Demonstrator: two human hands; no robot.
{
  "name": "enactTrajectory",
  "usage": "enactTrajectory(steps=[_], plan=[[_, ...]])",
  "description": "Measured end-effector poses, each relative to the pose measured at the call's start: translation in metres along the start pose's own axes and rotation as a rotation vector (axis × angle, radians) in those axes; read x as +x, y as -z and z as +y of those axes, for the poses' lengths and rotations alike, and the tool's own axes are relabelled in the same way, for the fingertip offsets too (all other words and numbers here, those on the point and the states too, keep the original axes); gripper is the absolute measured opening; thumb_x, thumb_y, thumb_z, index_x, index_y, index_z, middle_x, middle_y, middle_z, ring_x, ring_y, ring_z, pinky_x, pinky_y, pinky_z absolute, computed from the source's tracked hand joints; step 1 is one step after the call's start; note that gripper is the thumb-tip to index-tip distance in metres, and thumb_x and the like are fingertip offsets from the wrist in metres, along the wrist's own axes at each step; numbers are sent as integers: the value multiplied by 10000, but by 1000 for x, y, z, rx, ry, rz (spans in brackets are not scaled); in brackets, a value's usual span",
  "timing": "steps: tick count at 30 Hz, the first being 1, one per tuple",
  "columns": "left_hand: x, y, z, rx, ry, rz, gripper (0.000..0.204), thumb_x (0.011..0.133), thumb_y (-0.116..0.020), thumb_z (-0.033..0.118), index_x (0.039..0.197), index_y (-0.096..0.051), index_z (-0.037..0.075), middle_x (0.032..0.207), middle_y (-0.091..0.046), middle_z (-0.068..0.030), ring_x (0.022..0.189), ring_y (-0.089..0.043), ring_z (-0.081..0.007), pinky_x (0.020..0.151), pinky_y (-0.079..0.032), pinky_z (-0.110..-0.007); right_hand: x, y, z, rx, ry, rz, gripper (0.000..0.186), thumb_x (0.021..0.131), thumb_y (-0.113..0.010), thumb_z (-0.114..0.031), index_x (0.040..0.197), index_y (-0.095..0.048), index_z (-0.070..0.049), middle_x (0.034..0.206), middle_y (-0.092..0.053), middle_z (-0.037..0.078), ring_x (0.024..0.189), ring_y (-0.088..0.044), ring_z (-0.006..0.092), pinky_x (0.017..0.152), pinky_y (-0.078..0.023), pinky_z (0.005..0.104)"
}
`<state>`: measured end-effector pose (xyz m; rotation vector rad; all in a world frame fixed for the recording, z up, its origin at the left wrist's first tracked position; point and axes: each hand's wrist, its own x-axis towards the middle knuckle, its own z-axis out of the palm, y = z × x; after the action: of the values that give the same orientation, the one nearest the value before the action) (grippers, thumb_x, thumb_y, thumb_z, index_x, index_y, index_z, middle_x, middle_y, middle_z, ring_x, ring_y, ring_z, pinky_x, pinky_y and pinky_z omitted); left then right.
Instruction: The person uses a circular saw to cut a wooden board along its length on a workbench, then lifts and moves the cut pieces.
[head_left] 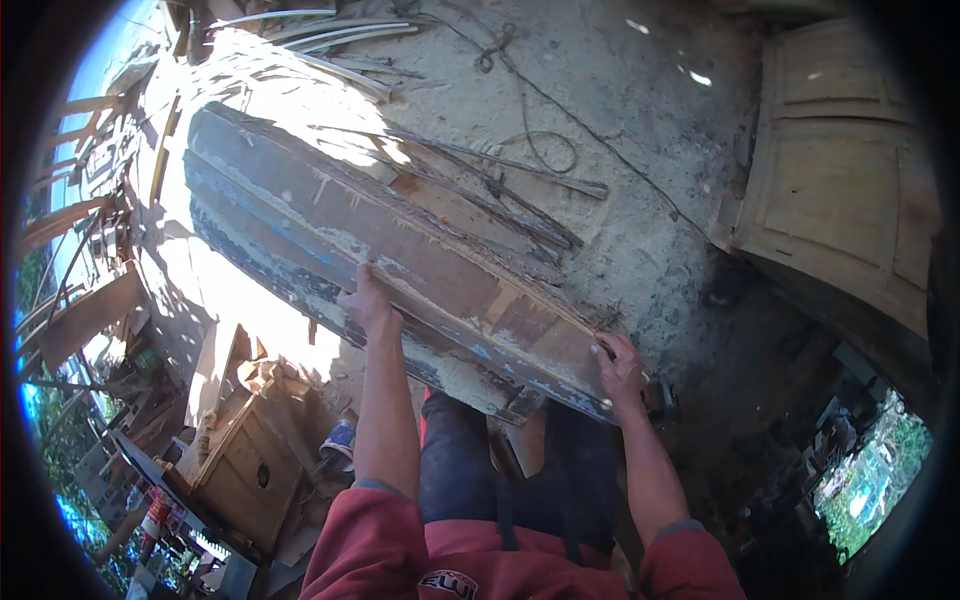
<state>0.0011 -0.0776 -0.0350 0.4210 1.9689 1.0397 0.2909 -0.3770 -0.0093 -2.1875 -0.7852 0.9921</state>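
A long brown wooden board [430, 255] lies slantwise in front of me, from the far left to near my waist. It has pale worn patches and rough long edges. Under it is a weathered bench [262, 248] with flaking blue and grey paint. My left hand [371, 304] holds the board's near-left edge about midway, thumb on top, the other fingers mostly hidden. At the near right end, my right hand [621, 366] grips the opposite edge with its fingers curled over. Nothing else shows in either hand.
Thin wooden strips [500, 205] lie beyond the board, and a rope [600, 135] trails across the dusty floor. A panelled wooden door [840, 190] stands at the right. On the left are a wooden box [250, 465], a small can [340, 437] and piled scrap wood.
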Motion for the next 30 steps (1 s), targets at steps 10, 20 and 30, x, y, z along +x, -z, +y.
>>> enactTrajectory(steps=[10, 20, 30], plan=[[20, 9, -14, -19, -94, 74, 646, 804, -790, 186, 1261, -417, -76, 1131, -570, -154, 1020, -595, -228, 894, -495, -371, -1, -11, 2, 11, -13, -47, 224, 846, -675, -30, 1063, -700, 19, 1002, -663, 158, 936, -659, 316, 830, -530, 385], [2, -4, -2, 18, -110, 90, 635, 790, -799, 199, 1239, -445, -77, 1117, -581, -143, 972, -608, -212, 839, -518, -362, -4, -7, 15, 4, -14, -44, 225, 845, -680, -56, 1059, -703, 7, 1013, -665, 174, 951, -650, 352, 858, -515, 410], [1, -1, -5, -12, -112, 98, 632, 802, -807, 229, 1226, -448, -71, 1116, -581, -153, 965, -615, -218, 841, -519, -369, 0, -4, 3, 18, -30, -55, 220, 876, -678, -56, 1080, -693, 25, 1023, -655, 149, 939, -650, 287, 844, -516, 377]])
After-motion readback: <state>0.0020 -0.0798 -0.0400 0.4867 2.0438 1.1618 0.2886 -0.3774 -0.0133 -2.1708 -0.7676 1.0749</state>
